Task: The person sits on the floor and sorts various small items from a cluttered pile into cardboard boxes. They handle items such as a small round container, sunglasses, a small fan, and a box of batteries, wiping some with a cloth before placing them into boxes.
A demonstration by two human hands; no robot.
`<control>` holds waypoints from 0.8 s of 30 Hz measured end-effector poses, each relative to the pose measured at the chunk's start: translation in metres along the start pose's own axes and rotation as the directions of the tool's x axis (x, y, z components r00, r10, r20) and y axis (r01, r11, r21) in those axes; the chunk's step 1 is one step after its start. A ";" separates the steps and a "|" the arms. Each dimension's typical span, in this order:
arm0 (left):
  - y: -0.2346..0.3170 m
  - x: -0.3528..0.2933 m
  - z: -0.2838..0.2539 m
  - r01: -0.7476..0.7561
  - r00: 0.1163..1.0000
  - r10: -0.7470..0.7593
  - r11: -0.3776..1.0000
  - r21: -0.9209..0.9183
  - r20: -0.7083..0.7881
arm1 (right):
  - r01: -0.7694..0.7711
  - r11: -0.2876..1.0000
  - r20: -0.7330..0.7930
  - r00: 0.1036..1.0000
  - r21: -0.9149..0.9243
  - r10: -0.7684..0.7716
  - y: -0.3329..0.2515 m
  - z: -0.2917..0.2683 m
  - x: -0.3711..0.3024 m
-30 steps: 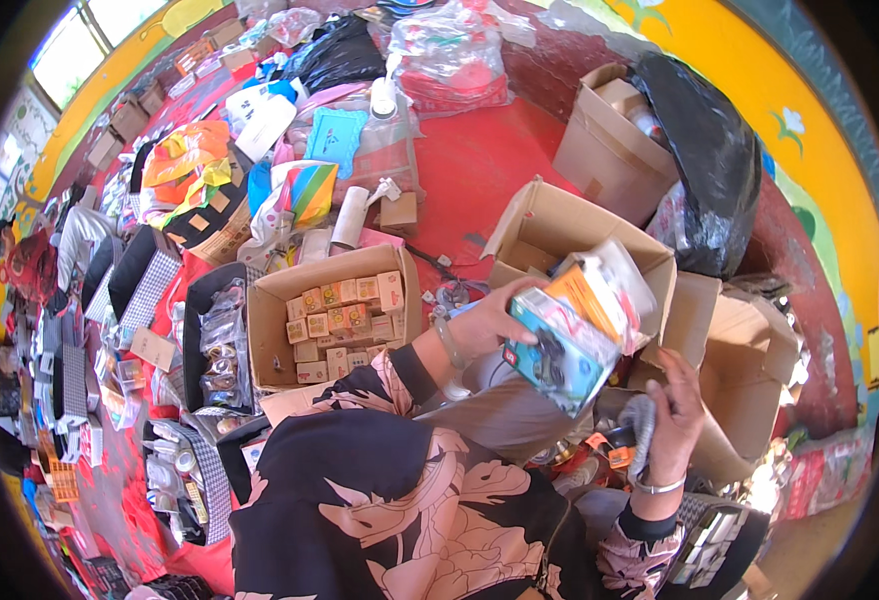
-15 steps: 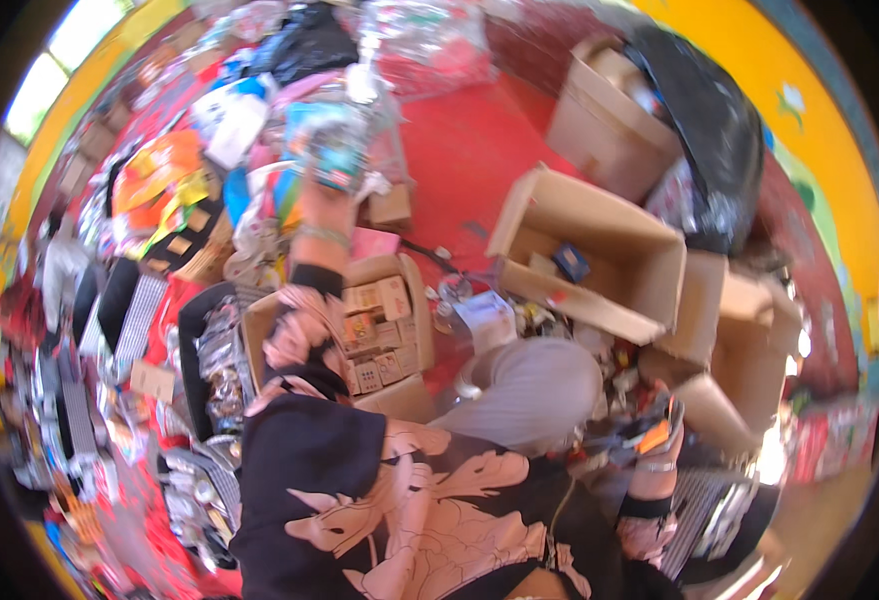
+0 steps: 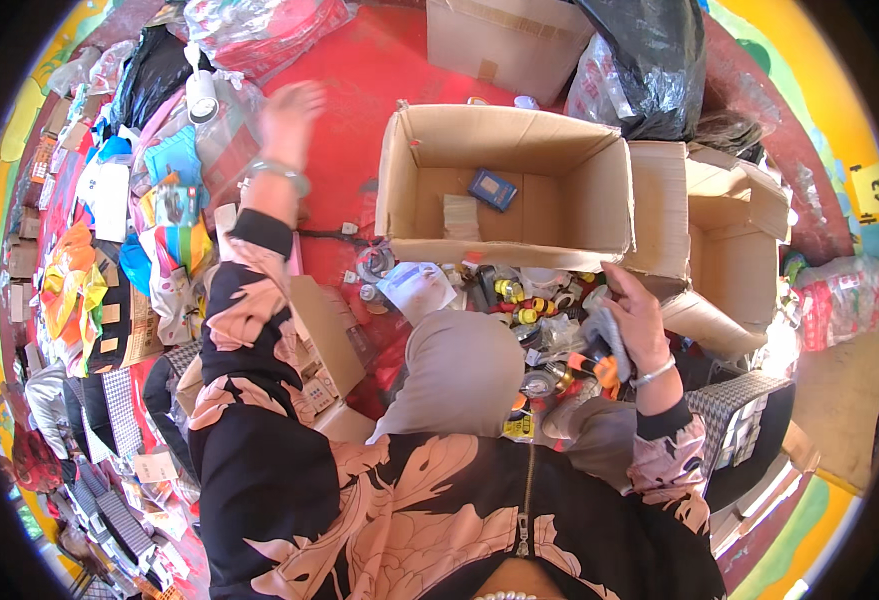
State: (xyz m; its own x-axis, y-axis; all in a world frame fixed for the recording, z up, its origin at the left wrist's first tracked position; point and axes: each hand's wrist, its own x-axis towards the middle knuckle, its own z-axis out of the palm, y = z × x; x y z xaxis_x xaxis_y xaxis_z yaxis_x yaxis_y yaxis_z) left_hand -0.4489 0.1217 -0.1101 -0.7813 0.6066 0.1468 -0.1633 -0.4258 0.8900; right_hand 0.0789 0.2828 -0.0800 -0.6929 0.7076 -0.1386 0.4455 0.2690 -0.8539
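Note:
My left hand (image 3: 292,122) is raised over the red floor at the left, blurred by motion; its fingers look loosely stretched, with nothing visible in them. Left of it, a small teal box (image 3: 177,205) lies on a heap of bright packages below a light blue bag (image 3: 172,152). My right hand (image 3: 637,322) is closed around a grey, soft-looking object (image 3: 609,338), its index finger near the front edge of an open cardboard box (image 3: 509,252). An orange and black piece (image 3: 596,370) shows below the grey object; whether they are joined is unclear. In the box lie a dark blue pack (image 3: 492,190) and a pale stack (image 3: 461,217).
Small yellow, red and black items (image 3: 524,300) clutter the floor before the box. Another open carton (image 3: 729,260) stands at the right, a black plastic bag (image 3: 649,70) behind. A carton of small boxes (image 3: 334,350) lies beside my left arm; my grey-clad knee (image 3: 464,375) is between.
The view has turned leftward-to-right and lower. My left hand has moved away from the teal box, which now lies on the heap. My right hand has risen to the box's front edge, still holding the grey object.

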 end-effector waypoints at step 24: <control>-0.330 -0.056 0.074 -0.192 0.491 -0.869 -0.182 0.965 -0.066 | 0.215 0.847 0.319 0.946 -0.487 -0.056 0.009 0.008 0.032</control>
State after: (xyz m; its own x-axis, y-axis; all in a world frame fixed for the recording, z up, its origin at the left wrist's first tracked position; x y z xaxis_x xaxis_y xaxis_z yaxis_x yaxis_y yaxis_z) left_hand -0.3069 0.2779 -0.3798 -0.2815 0.6233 -0.7296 0.7604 0.6086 0.2267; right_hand 0.0564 0.3022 -0.0966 -0.8615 0.4457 -0.2432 0.5045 0.6978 -0.5084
